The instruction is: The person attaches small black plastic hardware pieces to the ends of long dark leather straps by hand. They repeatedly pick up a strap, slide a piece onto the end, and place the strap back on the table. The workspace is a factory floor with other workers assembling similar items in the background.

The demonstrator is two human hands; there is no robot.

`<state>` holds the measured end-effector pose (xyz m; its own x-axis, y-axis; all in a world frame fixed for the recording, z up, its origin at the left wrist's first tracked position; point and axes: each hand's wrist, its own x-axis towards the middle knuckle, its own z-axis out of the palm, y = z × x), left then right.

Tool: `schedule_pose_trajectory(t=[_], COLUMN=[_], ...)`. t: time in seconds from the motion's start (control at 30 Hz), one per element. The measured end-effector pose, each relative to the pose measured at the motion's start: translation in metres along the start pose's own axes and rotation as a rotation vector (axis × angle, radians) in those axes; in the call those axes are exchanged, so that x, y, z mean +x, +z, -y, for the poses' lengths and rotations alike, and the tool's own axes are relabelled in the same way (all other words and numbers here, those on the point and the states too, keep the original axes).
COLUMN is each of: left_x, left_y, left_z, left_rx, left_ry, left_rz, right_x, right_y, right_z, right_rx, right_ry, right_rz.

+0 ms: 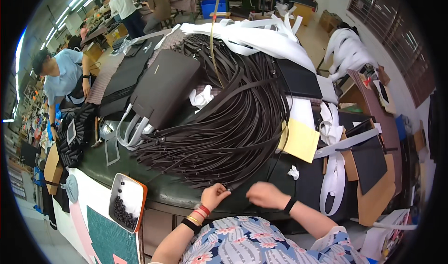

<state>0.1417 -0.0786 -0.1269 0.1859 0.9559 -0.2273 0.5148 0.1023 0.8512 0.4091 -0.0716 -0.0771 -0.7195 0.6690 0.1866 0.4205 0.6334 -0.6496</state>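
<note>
My left hand point(214, 196) is closed at the table's near edge, pinching the end of a dark brown strap point(240, 182) that has a small metal fitting. To its right, my right hand point(267, 195) hovers apart from the strap end, its curled fingers smeared by motion. Whether anything is in them I cannot make out. A large fan of dark straps point(224, 133) spreads over the table in front of both hands, many with small fittings at their ends. Behind these straps on the left lies a dark brown bag point(165, 84) with pale wrapped handles.
An orange-edged white bin point(127, 203) of small black parts stands left of my left arm, beside a green cutting mat point(112, 236). Yellow paper point(299, 140) and white strips point(333, 180) lie right. White material point(252, 35) covers the far side. A co-worker point(67, 77) stands at left.
</note>
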Motion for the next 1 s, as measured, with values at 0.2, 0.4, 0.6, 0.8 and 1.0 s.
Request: schedule_pose_trajectory(t=[0.2, 0.4, 0.6, 0.8, 1.0], left_x=[-0.013, -0.047, -0.119, -0.147, -0.107], left_y=[0.007, -0.066, -0.220, -0.293, -0.303], left_z=[-0.017, 0.000, 0.131, 0.201, 0.221], left_rx=[0.409, 0.229, 0.503, 0.736, 0.903], left_ry=[0.049, -0.042, -0.326, -0.388, -0.686], left_rz=[0.079, -0.168, -1.020, -1.003, -0.845], right_x=[-0.009, 0.013, 0.040, 0.072, 0.104], right_y=[0.077, 0.051, 0.003, -0.009, -0.021], right_z=[-0.010, 0.025, 0.064, 0.073, 0.090], right_rx=[-0.238, -0.024, 0.072, 0.136, 0.014], right_ry=[-0.100, 0.186, 0.202, 0.261, 0.463], right_rz=[0.399, 0.174, -0.080, -0.184, -0.309])
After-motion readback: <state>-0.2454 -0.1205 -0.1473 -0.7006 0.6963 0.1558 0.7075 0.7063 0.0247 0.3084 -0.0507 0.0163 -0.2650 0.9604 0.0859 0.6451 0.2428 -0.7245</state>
